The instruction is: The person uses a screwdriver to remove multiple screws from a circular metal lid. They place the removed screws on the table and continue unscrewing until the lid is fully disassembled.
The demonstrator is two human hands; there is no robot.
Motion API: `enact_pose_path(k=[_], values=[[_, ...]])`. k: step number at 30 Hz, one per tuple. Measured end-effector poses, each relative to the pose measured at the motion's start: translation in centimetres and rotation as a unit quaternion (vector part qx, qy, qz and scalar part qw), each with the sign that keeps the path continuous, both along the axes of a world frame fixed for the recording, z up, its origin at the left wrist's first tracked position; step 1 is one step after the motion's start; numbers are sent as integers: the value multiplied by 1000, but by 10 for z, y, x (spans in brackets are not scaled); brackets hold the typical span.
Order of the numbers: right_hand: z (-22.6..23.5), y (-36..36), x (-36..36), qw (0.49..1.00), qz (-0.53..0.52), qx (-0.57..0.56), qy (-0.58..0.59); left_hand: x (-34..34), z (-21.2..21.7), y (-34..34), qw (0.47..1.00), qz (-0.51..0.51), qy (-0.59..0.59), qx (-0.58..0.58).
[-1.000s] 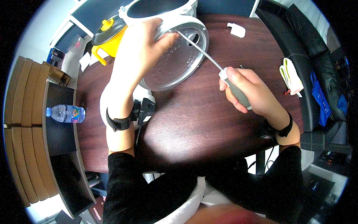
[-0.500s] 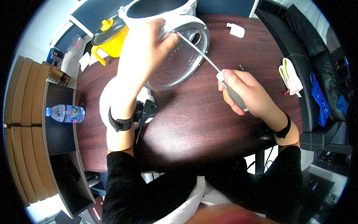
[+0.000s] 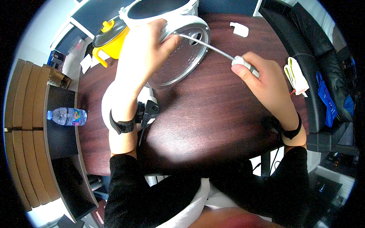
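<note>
My left hand (image 3: 146, 49) grips the upper-left rim of a round lid (image 3: 178, 64), which has a white edge and a clear, dimpled inner plate. In my right hand (image 3: 268, 78) is a screwdriver (image 3: 215, 49) with a light grey handle, its fingers wrapped around it. The metal shaft slants up and left to the lid's rim, its tip close to my left thumb. Whatever the tip touches is too small to make out. Behind the lid stands a white appliance body (image 3: 194, 7) with a wide, dark round opening.
A yellow pot (image 3: 118, 43) with a dark lid stands at the far left. A small white plastic piece (image 3: 239, 29) lies at the far right, and folded cloths (image 3: 295, 78) sit near the right edge. A water bottle (image 3: 67, 116) rests on the left shelf. Beneath my left forearm is a white rounded object (image 3: 107, 104).
My right hand has moved up and right and turned, so the screwdriver lies flatter. The lid has shifted slightly left, with my left hand still on it.
</note>
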State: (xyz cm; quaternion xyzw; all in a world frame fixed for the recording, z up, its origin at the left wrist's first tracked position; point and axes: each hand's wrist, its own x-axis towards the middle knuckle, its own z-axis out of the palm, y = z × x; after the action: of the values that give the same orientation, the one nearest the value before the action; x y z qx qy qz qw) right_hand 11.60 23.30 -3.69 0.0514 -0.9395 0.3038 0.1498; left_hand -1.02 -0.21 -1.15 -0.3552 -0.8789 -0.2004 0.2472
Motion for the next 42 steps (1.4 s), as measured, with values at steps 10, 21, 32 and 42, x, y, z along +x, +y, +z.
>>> enact_pose_path(k=[10,21,32,42], values=[[-7,-15,3,866,121,-389,-290,1,1,-2,999,41,-4,12],[-17,-17,2,844,147,-422,-296,2,0,1,999,34,0,12],[-15,-21,3,846,140,-422,-294,4,0,1,999,36,-10,12],[-18,-21,5,833,141,-444,-298,5,-2,3,999,23,41,27]])
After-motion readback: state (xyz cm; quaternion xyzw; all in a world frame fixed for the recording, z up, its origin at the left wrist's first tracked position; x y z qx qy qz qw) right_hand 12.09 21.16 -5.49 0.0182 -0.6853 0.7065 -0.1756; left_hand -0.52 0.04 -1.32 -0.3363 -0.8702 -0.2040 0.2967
